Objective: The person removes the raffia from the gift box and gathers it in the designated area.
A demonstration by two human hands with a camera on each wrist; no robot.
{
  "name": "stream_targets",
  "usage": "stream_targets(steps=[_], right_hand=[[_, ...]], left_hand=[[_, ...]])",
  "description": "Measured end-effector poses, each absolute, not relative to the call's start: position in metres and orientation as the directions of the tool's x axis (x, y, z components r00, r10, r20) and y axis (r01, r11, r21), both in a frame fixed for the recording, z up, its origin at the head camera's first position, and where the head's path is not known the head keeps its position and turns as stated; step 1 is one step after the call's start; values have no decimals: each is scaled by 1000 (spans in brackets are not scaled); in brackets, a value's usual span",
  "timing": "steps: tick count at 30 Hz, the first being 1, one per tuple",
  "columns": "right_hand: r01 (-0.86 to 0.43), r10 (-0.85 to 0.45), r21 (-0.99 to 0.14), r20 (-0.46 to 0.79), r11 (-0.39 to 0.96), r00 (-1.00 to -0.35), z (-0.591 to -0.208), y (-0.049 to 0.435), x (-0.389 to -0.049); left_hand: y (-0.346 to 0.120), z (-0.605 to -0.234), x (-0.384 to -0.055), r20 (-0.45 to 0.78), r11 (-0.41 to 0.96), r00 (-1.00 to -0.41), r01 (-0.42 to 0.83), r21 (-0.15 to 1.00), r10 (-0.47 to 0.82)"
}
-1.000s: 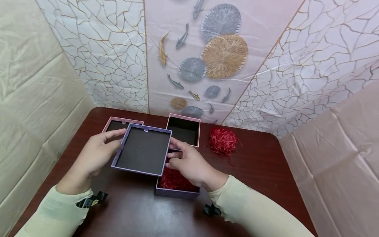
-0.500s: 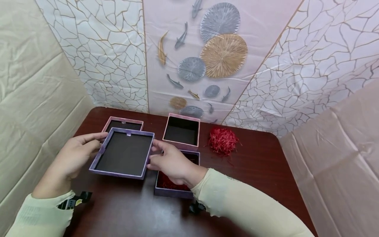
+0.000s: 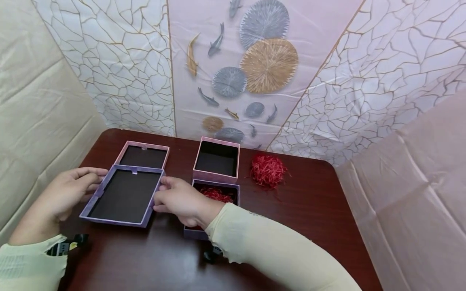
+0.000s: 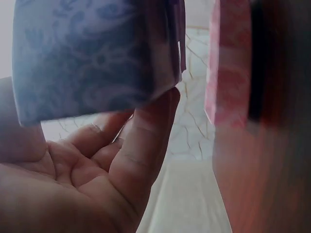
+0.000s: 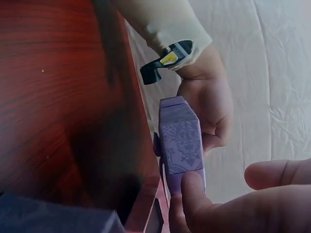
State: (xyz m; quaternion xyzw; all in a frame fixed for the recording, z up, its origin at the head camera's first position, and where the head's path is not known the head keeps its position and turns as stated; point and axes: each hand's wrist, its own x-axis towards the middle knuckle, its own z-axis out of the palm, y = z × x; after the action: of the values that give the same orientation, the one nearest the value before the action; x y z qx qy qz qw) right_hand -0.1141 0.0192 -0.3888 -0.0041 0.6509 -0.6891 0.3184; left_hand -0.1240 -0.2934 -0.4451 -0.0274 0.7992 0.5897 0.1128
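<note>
A purple box lid (image 3: 123, 198), black inside with its hollow facing up, is held by both hands. My left hand (image 3: 67, 192) grips its left edge; in the left wrist view, fingers reach under the patterned lid (image 4: 92, 63). At the right edge, my right hand (image 3: 185, 200) pinches the rim between thumb and fingers. The right wrist view shows the lid (image 5: 182, 145) lifted off the table. Just behind it lies a pink lid (image 3: 143, 157). Partly hidden by the right hand and forearm, a purple box (image 3: 194, 233) contains red shredded paper (image 3: 216, 195).
A pink box (image 3: 217, 177) with a black inside stands behind the purple box. To its right a loose heap of red shredded paper (image 3: 268, 171) lies on the dark wooden table (image 3: 298, 214). Patterned cloth walls (image 3: 255, 93) enclose the back and sides.
Both hands have carried the purple lid leftward and lower, off the purple box to in front of the pink lid. More of the pink lid now shows.
</note>
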Motion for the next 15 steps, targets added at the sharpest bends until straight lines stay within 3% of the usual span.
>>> stream_targets(steps=[7,15], right_hand=[[479,-419,-872,-473,98,-775,-400,2,-110],[497,-405,-857,-505,134,-762,-409,-4,-108]], left_hand=[[-304,-453,-124,-286,308,-954,-246,919,90],[-312,-466,-121,-287,311,-953,-243,919,102]])
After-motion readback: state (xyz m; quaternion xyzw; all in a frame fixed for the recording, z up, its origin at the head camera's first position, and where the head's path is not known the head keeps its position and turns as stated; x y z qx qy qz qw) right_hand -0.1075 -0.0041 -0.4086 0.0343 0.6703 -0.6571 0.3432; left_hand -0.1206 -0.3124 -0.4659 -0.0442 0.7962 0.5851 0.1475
